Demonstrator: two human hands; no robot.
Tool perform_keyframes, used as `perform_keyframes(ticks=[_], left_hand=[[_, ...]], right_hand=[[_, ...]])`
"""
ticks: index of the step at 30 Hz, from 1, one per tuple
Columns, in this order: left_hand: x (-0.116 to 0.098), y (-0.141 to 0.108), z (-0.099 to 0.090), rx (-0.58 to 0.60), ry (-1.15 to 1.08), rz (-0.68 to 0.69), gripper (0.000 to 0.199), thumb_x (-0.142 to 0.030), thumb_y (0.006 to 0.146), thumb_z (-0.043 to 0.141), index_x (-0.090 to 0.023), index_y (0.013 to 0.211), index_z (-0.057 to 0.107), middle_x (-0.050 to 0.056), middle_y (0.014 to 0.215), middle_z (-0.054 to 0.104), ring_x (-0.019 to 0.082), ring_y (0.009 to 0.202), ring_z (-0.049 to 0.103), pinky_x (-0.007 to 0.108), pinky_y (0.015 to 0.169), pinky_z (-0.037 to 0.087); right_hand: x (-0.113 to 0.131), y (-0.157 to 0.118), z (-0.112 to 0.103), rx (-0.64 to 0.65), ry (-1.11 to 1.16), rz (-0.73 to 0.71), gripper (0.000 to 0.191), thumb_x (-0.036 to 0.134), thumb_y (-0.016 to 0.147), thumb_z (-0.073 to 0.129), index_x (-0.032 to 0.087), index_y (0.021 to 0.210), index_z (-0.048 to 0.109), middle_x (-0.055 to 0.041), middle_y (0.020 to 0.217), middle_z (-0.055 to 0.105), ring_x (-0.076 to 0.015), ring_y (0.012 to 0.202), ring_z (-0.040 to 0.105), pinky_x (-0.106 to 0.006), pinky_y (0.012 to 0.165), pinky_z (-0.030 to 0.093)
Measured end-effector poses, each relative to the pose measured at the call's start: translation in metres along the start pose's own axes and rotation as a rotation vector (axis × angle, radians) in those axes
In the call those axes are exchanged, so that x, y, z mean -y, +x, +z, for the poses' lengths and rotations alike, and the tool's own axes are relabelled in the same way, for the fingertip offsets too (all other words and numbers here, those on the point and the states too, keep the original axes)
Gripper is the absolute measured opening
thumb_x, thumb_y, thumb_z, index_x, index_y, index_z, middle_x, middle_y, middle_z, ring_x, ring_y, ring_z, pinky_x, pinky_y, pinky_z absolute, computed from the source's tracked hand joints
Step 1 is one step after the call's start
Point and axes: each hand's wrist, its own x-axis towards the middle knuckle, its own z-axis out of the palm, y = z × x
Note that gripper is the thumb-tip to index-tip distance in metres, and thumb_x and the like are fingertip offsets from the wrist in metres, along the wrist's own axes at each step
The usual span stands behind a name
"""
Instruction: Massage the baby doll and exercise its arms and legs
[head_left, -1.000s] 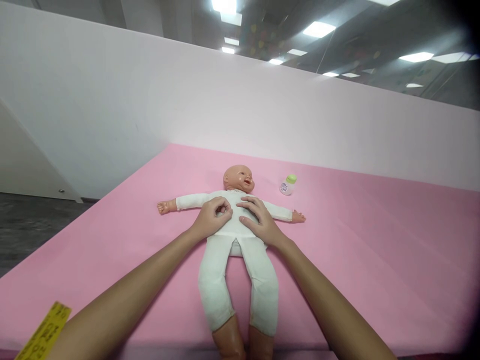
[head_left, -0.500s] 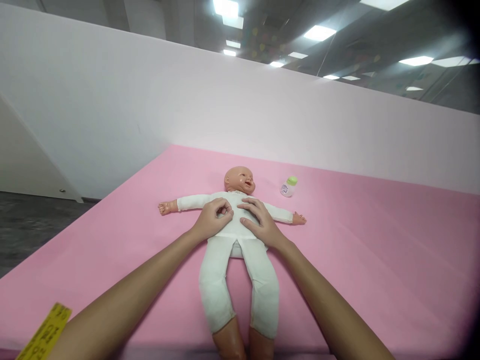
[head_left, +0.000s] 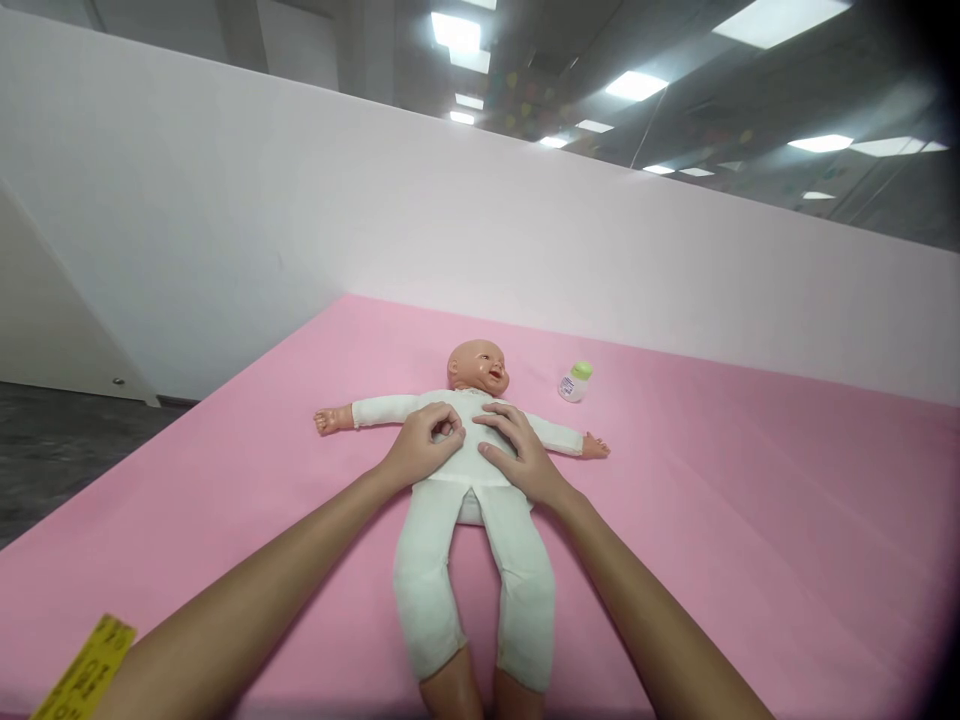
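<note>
One head-worn camera looks forward and down from the near side of the flat pink tabletop [head_left: 750, 570], fairly close to the bald, white-clothed doll [head_left: 470, 468], facing the smooth white partition [head_left: 450, 220].

Doll [head_left: 469, 466]: head [head_left: 471, 365] of smooth, glossy plastic; torso and leg covering [head_left: 431, 580] matt cloth. Bottle [head_left: 572, 389]: translucent, smooth plastic. Table [head_left: 712, 570]: smooth, mostly matt. Partition [head_left: 225, 200]: smooth, faint sheen.
</note>
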Motion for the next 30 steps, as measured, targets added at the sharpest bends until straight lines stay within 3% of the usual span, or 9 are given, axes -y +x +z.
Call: perform_keyframes(ticks=[30], left_hand=[[-0.0013,-0.0003,-0.0001,-0.007,0.005,-0.005,0.008,-0.021,0.085,0.059,-0.017,0.078,0.060,-0.002,0.074,0.057,0.013,0.070,0.049,0.027,0.066,0.037]], right_hand=[[-0.0029,0.0001,0.0013,-0.010,0.001,-0.006,0.035,0.039,0.095,0.065,0.033,0.130,0.065,-0.0069,0.144,0.052,-0.0272,0.141,0.046,-0.051,0.123,0.032]])
